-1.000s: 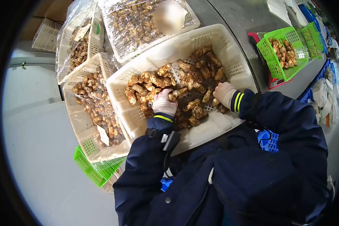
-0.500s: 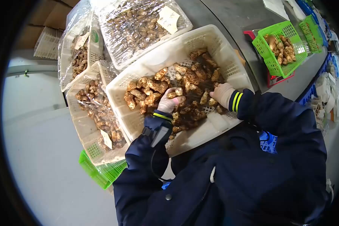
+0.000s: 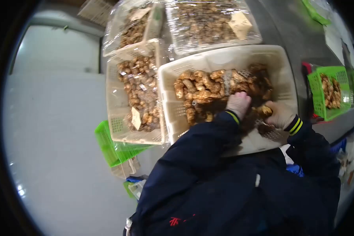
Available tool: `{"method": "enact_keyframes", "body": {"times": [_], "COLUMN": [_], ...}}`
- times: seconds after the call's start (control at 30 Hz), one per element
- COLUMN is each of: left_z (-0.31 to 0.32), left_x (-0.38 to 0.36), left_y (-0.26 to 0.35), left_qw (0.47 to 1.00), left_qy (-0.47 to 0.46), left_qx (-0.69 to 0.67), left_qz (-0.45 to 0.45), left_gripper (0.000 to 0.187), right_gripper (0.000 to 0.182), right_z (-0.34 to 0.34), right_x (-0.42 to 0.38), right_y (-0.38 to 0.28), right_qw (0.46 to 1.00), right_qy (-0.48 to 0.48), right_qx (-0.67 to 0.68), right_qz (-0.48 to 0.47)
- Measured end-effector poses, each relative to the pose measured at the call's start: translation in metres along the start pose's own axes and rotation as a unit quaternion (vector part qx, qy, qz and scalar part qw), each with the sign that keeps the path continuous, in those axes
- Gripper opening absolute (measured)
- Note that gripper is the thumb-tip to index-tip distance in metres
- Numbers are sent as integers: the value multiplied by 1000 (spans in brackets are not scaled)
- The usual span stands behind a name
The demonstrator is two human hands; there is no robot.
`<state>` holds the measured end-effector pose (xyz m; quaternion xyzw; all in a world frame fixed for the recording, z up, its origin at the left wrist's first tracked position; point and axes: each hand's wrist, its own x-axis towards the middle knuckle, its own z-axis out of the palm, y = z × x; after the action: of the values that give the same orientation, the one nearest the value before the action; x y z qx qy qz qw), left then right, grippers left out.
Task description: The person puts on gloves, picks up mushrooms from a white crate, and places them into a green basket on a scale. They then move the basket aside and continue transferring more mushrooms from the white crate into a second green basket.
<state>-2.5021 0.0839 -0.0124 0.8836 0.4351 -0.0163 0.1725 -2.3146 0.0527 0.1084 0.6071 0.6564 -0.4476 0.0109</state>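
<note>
A large white plastic crate (image 3: 220,59) holds brown, knobbly mushrooms (image 3: 202,84), bunched along its left and back with darker ones at the right. My left hand (image 3: 239,104), in a pale thin glove, reaches down onto the mushrooms in the middle of the crate. Its fingers are bent downward and blurred, so whatever is under them is hidden. At the crate's right front, my right hand (image 3: 281,115), also gloved, has thumb and fingers closed round a short yellowish-brown mushroom (image 3: 265,110). Shadow and blur obscure the mushrooms between both hands.
Film-wrapped crates of mushrooms with paper labels stand to the left (image 3: 115,102) and behind (image 3: 181,49). A green basket (image 3: 316,88) with mushrooms is at the right on the grey table (image 3: 279,27). Another green basket (image 3: 106,143) sits low at the left.
The view has swung, so everything sits further right and is turned. My left hand no longer shows the mushroom it held and now reaches down closer to my right hand, which grips a mushroom.
</note>
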Motion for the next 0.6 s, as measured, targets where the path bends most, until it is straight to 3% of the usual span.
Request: {"method": "enact_keyframes", "body": {"times": [0.07, 0.13, 0.2, 0.27, 0.33, 0.37, 0.4, 0.43, 0.47, 0.5, 0.53, 0.57, 0.6], "left_z": [-11, 9, 5, -6, -21, -26, -29, -23, -22, -20, -20, -33, -39], "left_x": [-5, -13, -14, -12, -12, -13, -15, -16, -18, -20, -24, -34, -39], "left_y": [-4, -13, -16, -16, -19, -20, -22, -26, -28, -37, -48, -53, -51], "left_qw": [999, 992, 995, 999, 997, 991, 979, 945, 898, 799, 661, 547, 546], "left_qy": [4, 111, 74, 16, 24, 28, 35, 113, 158, 87, 14, -12, -6], "left_qx": [-47, -26, -18, -21, -65, -129, -194, -298, -408, -587, -736, -832, -828], "left_qz": [21, 51, 59, 36, 32, -13, -60, -69, -54, -102, -145, -93, -127], "left_gripper": [26, 34, 43, 49, 48, 47, 46, 33, 30, 31, 33, 35, 49], "right_gripper": [33, 41, 46, 50, 55, 59, 63, 72, 75, 71, 68, 62, 57], "right_z": [-32, -79, -112, -150, -184, -191, -195, -192, -188, -183, -169, -151, -137], "right_x": [-24, -55, -62, -83, -99, -104, -108, -110, -107, -110, -108, -95, -88], "right_y": [1, -10, 72, 127, 233, 272, 275, 277, 280, 251, 196, 148, 114], "right_qw": [968, 941, 895, 782, 769, 768, 764, 766, 729, 734, 739, 754, 765], "right_qy": [45, 166, 360, 472, 547, 564, 577, 586, 617, 629, 639, 619, 598], "right_qx": [246, 274, 257, 406, 320, 267, 210, 186, 189, 176, 165, 201, 236], "right_qz": [-19, 112, -49, -10, 78, 141, 201, 189, 228, 184, 137, 90, 43]}}
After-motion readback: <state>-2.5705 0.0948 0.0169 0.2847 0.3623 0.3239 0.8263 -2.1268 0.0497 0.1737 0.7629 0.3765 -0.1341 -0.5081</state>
